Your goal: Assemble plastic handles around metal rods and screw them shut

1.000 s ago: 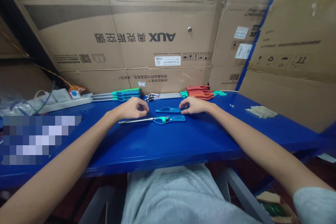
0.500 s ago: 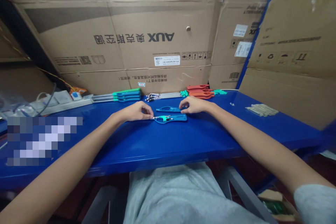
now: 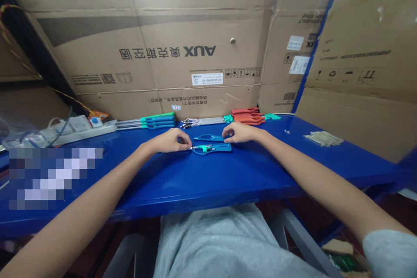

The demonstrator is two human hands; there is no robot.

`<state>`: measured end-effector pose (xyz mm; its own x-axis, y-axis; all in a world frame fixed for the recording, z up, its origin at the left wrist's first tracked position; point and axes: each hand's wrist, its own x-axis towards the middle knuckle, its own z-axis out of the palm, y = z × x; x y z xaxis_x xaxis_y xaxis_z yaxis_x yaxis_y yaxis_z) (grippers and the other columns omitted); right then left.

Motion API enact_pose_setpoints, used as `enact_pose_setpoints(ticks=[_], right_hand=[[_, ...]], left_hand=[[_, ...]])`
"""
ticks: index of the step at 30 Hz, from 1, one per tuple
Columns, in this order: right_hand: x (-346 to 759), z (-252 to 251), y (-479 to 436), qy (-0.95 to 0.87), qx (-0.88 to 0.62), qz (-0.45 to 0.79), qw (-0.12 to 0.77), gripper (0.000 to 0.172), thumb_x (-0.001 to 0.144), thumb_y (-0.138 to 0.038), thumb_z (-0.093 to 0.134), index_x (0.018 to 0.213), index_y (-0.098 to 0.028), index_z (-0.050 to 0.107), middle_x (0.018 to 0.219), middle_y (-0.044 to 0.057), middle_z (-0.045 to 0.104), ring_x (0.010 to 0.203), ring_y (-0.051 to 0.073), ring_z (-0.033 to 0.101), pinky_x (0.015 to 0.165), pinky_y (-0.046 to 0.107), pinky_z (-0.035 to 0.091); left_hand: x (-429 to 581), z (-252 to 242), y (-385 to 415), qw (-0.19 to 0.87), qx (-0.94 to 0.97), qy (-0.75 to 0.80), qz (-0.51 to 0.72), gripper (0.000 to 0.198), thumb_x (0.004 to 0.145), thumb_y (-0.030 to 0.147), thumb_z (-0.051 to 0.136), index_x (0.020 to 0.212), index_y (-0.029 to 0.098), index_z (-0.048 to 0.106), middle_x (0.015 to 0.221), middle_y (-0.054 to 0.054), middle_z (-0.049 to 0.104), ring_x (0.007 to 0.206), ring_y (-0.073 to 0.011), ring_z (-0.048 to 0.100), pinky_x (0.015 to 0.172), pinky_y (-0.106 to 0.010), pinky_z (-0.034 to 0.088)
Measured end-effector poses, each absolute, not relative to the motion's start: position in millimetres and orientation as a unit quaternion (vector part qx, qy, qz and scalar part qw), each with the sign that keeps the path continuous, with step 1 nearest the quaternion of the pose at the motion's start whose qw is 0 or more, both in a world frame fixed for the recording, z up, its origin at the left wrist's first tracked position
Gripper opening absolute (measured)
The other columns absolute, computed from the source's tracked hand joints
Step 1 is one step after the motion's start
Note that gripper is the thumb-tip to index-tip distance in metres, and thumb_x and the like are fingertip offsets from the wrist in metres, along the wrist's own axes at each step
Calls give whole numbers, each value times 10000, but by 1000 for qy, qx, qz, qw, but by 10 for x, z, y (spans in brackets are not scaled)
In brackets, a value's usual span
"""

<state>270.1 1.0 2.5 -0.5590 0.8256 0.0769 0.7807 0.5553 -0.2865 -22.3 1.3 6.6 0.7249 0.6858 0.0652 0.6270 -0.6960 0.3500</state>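
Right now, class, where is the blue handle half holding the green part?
The blue handle half lies just below the middle of the head view, just right of the left hand and nearer the person than the other blue half.

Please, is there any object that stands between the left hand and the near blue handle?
Nothing visible stands between them. The left-hand grip is right at the left end of the near blue handle. The other blue handle lies just behind, beside the right-hand grip, out of that way.
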Motion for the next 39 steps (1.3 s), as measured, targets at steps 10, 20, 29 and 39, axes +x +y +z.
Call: enact_pose_setpoints(ticks=[10,20,29,39], right_hand=[[2702,33,-2,-873,-466,109,98,268,755,-287,661,980,-154,719,938,72,709,869,184,619,715,247,448],[2684,45,-23,-873,-467,102,92,263,761,-270,657,986,-147,718,928,67,709,868,178,621,707,233,443],[2683,50,-24,-873,-469,103,91,268,764,-276,655,994,-156,721,939,71,710,866,185,622,704,242,444],[2679,50,-22,-876,-462,103,92,250,767,-260,649,978,-150,723,933,76,711,873,185,621,720,245,449]], left_hand=[[-203,105,-40,159,912,364,103,227,759,321,593,825,154,732,762,-29,719,672,-143,625,610,-211,442],[-194,164,-102,137,914,369,94,192,689,265,639,812,179,758,764,-7,731,677,-136,609,623,-208,454],[-191,122,-75,138,917,361,100,201,689,253,640,844,169,736,780,-8,729,675,-132,627,630,-207,469],[-203,61,-31,141,917,356,113,160,715,270,664,806,165,743,754,-21,732,634,-127,619,611,-207,457]])
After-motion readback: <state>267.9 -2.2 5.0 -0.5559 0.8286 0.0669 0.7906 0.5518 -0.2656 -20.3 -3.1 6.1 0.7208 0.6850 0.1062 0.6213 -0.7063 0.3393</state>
